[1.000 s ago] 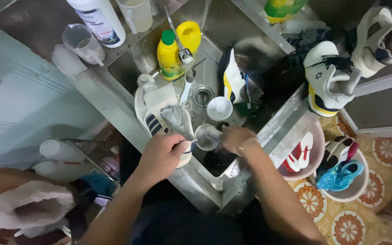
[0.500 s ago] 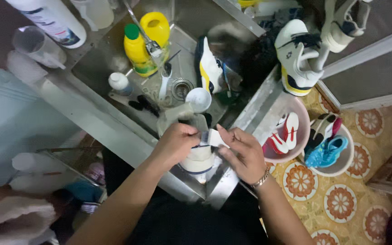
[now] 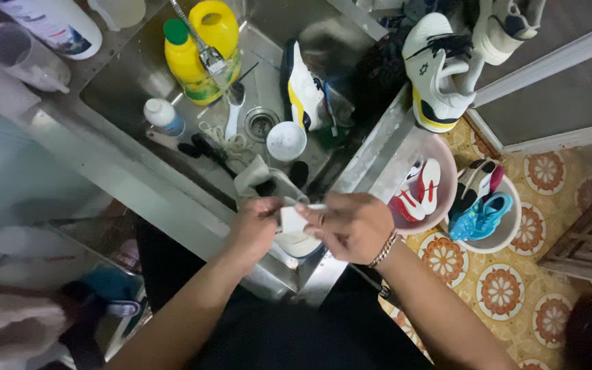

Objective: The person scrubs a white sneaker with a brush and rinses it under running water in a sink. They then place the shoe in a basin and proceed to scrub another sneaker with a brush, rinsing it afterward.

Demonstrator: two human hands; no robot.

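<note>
Your left hand (image 3: 255, 229) and right hand (image 3: 351, 226) both grip the white sneaker (image 3: 289, 219) over the sink (image 3: 138, 75), so its cleaning looks midway, with other shoes waiting.

One head-worn camera looks steeply down, close above the stainless steel sink (image 3: 351, 171). Patterned floor tiles (image 3: 508, 288) lie right.

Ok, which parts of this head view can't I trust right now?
- Small white item between the left hand and right hand: fingers cover it, kind unclear.
- White shoe at the steel sink edge: mostly behind both hands.
- Yellow bottle: cut off by the top edge.
- Bottom-left corner: blurred.
</note>
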